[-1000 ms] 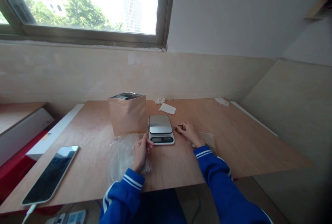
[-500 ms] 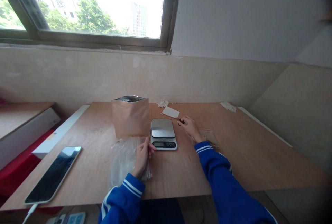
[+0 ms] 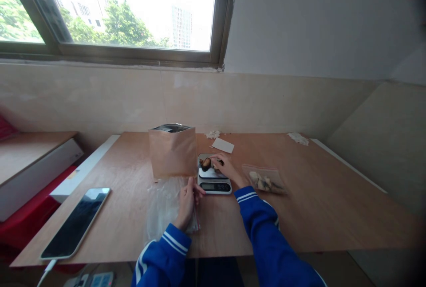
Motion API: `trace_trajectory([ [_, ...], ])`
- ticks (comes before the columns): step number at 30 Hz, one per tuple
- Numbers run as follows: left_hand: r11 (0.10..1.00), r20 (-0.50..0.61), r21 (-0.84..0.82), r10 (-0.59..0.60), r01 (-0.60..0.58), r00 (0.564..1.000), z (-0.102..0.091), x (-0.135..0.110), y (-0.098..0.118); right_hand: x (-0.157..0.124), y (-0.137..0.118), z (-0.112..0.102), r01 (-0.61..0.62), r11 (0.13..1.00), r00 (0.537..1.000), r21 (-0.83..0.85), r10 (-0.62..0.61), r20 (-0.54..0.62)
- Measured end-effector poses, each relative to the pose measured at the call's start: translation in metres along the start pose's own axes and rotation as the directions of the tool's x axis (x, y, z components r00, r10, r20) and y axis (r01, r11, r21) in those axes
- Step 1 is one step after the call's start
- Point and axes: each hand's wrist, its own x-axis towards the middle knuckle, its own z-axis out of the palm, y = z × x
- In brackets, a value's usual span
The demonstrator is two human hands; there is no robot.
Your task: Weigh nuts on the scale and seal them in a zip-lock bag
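Note:
A kitchen scale (image 3: 216, 186) with a steel plate stands in the middle of the table. Dark brown dried mushrooms (image 3: 205, 163) lie on its plate. Over the plate, my right hand (image 3: 226, 167) has its fingers closed about more mushroom pieces, partly hidden by the fingers. My left hand (image 3: 188, 198) rests by the scale's front left corner, fingers loosely apart and holding nothing. Beneath and beside it lie clear plastic zip bags (image 3: 163, 209). Behind them an open brown kraft pouch (image 3: 173, 154) stands upright, silvery inside. A filled zip bag (image 3: 264, 180) with pale pieces lies to the right.
A phone (image 3: 76, 222) with a white cable plugged in lies at the front left. Behind the scale are a white card (image 3: 222, 145) and a small whitish heap (image 3: 213, 134). Another whitish heap (image 3: 298, 138) lies at the back right, near the wall.
My right hand has moved left from beside the scale onto its plate, where mushrooms now lie. The filled bag on the right has come into clear view. My left hand stays by the scale.

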Motion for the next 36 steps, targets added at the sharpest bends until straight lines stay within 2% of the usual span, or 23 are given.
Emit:
trace_trajectory([
  [2,1.000,0.003,0.015,0.009,-0.009,1.000,0.000,-0.001,0.001,-0.005,-0.001,-0.004,0.010,1.000,0.999,0.022,-0.009,-0.051],
  [4,0.999,0.012,0.037,0.014,-0.014,1.000,0.001,-0.002,0.002,-0.014,-0.003,-0.008,0.008,0.999,0.986,0.035,-0.002,-0.166],
  [7,0.998,0.025,0.063,0.020,-0.022,0.999,0.002,-0.005,0.003,-0.032,-0.002,-0.011,-0.044,0.999,0.927,0.022,0.048,-0.371],
  [10,0.996,0.026,0.084,0.019,-0.022,0.999,-0.001,-0.005,0.002,-0.049,0.005,-0.010,-0.143,0.989,0.865,-0.029,0.111,-0.489],
  [14,0.989,0.068,0.143,0.034,-0.043,0.997,-0.008,-0.002,0.004,-0.058,0.018,-0.006,-0.249,0.968,0.803,-0.029,0.190,-0.565],
  [16,0.986,0.093,0.159,0.034,-0.049,0.995,-0.012,-0.002,0.013,-0.058,0.024,-0.004,-0.273,0.962,0.795,-0.014,0.217,-0.566],
  [18,0.981,0.080,0.175,0.067,-0.080,0.995,-0.014,-0.003,0.031,-0.057,0.028,-0.003,-0.286,0.958,0.800,-0.004,0.237,-0.551],
  [20,0.963,0.023,0.208,0.173,-0.174,0.985,-0.016,-0.005,0.060,-0.057,0.030,-0.002,-0.300,0.954,0.801,0.006,0.256,-0.541],
  [22,0.898,-0.074,0.314,0.347,-0.308,0.935,-0.019,0.000,0.097,-0.057,0.031,-0.002,-0.314,0.949,0.794,0.022,0.275,-0.542],
  [23,0.839,-0.121,0.388,0.457,-0.381,0.881,-0.021,0.005,0.116,-0.057,0.031,-0.003,-0.319,0.947,0.789,0.032,0.284,-0.545],
  [24,0.757,-0.150,0.479,0.569,-0.444,0.809,-0.023,0.013,0.134,-0.057,0.031,-0.003,-0.321,0.946,0.785,0.042,0.291,-0.547],
  [25,0.663,-0.180,0.577,0.673,-0.477,0.717,-0.026,0.024,0.150,-0.057,0.031,-0.003,-0.322,0.945,0.782,0.054,0.297,-0.548],
  [26,0.571,-0.186,0.672,0.747,-0.472,0.638,-0.029,0.036,0.163,-0.058,0.031,-0.003,-0.321,0.945,0.780,0.064,0.302,-0.548],
  [27,0.483,-0.171,0.759,0.795,-0.438,0.581,-0.033,0.049,0.173,-0.058,0.031,-0.003,-0.320,0.945,0.779,0.074,0.306,-0.546],
  [28,0.402,-0.125,0.830,0.809,-0.386,0.575,-0.036,0.062,0.180,-0.057,0.031,-0.003,-0.319,0.944,0.778,0.082,0.311,-0.546],
  [29,0.330,-0.057,0.881,0.786,-0.339,0.616,-0.039,0.073,0.184,-0.057,0.031,-0.003,-0.319,0.943,0.777,0.090,0.315,-0.546],
  [30,0.250,0.042,0.914,0.726,-0.319,0.686,-0.043,0.081,0.187,-0.057,0.031,-0.003,-0.320,0.942,0.774,0.096,0.319,-0.548],
  [32,0.116,0.156,0.954,0.594,-0.276,0.789,-0.049,0.088,0.190,-0.057,0.031,-0.003,-0.323,0.941,0.766,0.102,0.323,-0.555],
  [34,0.036,0.163,0.978,0.478,-0.205,0.863,-0.055,0.084,0.197,-0.057,0.032,-0.003,-0.324,0.941,0.764,0.097,0.320,-0.560],
  [36,0.021,0.153,0.985,0.337,-0.170,0.929,-0.062,0.073,0.207,-0.057,0.032,-0.003,-0.321,0.943,0.769,0.087,0.313,-0.558],
])
